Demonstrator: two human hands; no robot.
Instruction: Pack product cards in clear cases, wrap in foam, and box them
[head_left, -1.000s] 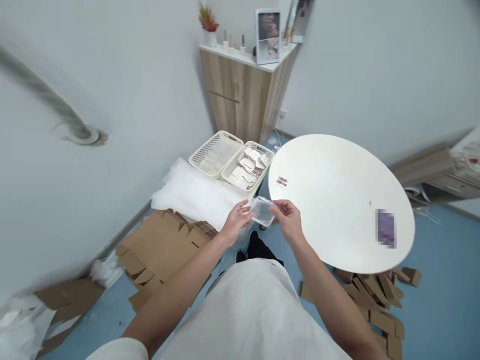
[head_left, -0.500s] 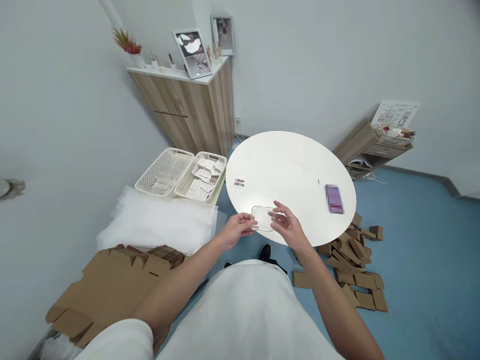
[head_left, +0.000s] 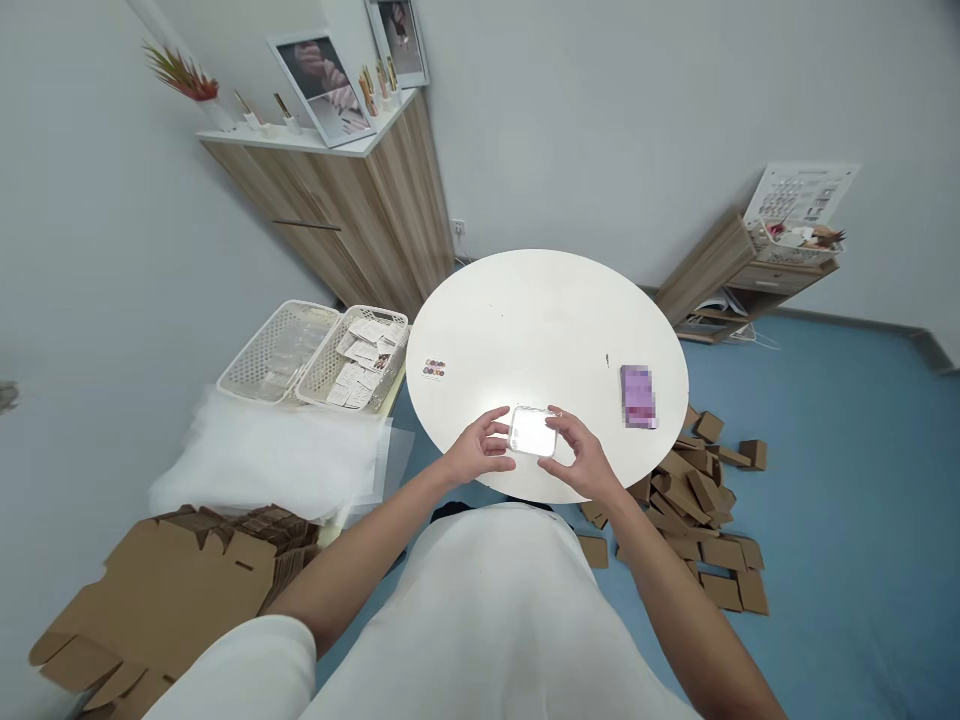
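A small clear case point(head_left: 533, 432) with rounded corners is between my two hands, above the near edge of the round white table point(head_left: 547, 310). My right hand point(head_left: 576, 452) grips its right side between thumb and fingers. At the case's left side is my left hand point(head_left: 481, 446), its thumb and fingers spread apart. On the table, a small card with coloured dots point(head_left: 433, 368) lies at the left and a purple box point(head_left: 638, 397) at the right.
Left of the table are two white baskets point(head_left: 352, 365), translucent sheets point(head_left: 262, 450) and flat cardboard point(head_left: 172, 580). Small brown boxes point(head_left: 705, 500) are heaped on the floor at the right. A wooden cabinet point(head_left: 375, 200) stands behind the baskets.
My left hand has opened and let go of the case's left side. My right hand has closed on the right side. The view has shifted, so the table appears further left.
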